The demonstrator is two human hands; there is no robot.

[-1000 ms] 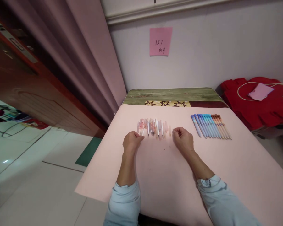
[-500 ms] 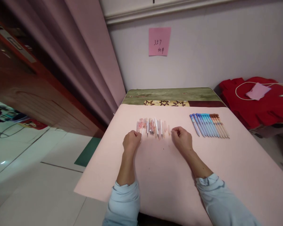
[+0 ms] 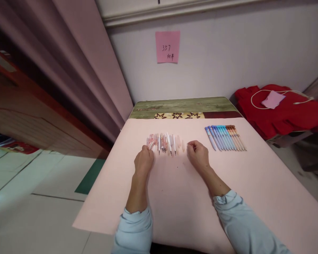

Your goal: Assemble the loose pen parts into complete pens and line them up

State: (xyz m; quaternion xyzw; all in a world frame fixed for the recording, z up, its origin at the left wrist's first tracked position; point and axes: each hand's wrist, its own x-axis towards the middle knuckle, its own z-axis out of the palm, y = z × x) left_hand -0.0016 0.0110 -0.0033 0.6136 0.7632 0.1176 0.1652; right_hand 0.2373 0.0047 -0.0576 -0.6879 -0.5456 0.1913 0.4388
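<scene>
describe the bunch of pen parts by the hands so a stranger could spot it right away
On the pink sheet, look at the far middle, between the left hand and right hand. The pen parts lie there: pale pink barrels mixed with thin white refills, unlike the tidy row of blue and orange pens further right.

Pen parts (image 3: pixel 163 142), seemingly, left of pens (image 3: pixel 225 137)

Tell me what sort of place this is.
Probably a room in a home, set up as a small work spot: a paper-covered table against the wall, a curtain beside it, red cloth heaped on the right, and blue and orange pens in a neat row.
</scene>
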